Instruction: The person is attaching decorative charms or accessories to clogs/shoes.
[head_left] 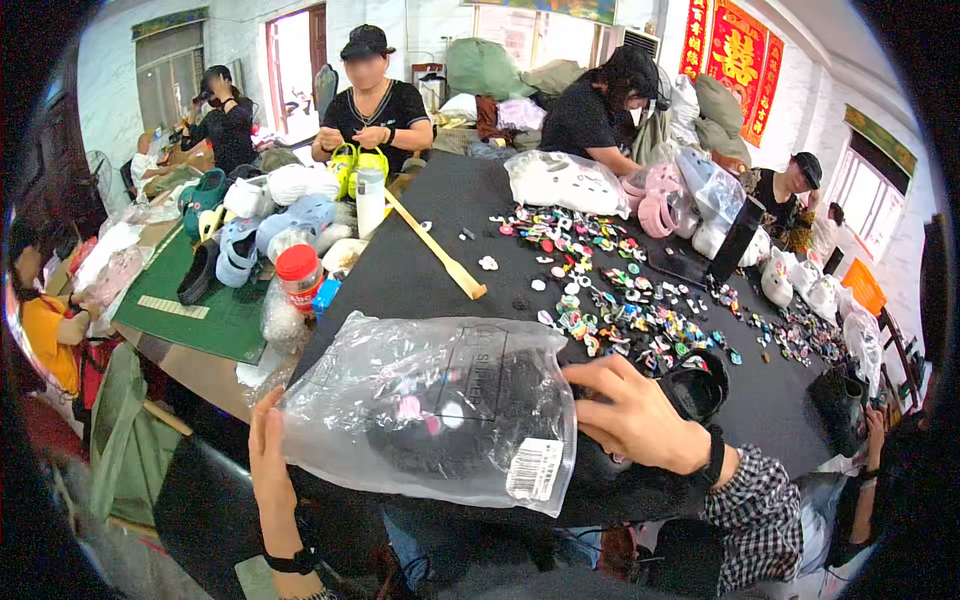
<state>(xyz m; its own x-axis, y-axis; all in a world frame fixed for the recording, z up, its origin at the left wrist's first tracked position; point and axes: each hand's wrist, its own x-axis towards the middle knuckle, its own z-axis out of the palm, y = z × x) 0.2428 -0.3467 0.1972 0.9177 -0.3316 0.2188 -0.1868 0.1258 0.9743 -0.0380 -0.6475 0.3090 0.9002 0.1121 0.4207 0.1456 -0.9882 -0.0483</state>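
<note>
A frosted see-through plastic bag point(345, 400) is held up over the near edge of the black table. Inside it shows a dark shape, seemingly a black clog, with pink and white charms on it. My left hand point(268, 470) grips the bag's left edge, the thumb partly hidden behind the plastic. At the opposite edge, the bent fingers of my right hand point(645, 415) close on the bag. A white barcode label point(534, 469) sits at its lower right corner. Just beyond my right hand stands a black clog point(695, 385).
Small colourful shoe charms point(600, 290) spread over the black table point(440, 190). A wooden stick point(435, 245), a red-lidded jar point(299, 275) and piled clogs point(238, 250) lie to the left, near a green cutting mat point(230, 325). Several people work around the table, one holding yellow-green clogs point(357, 168).
</note>
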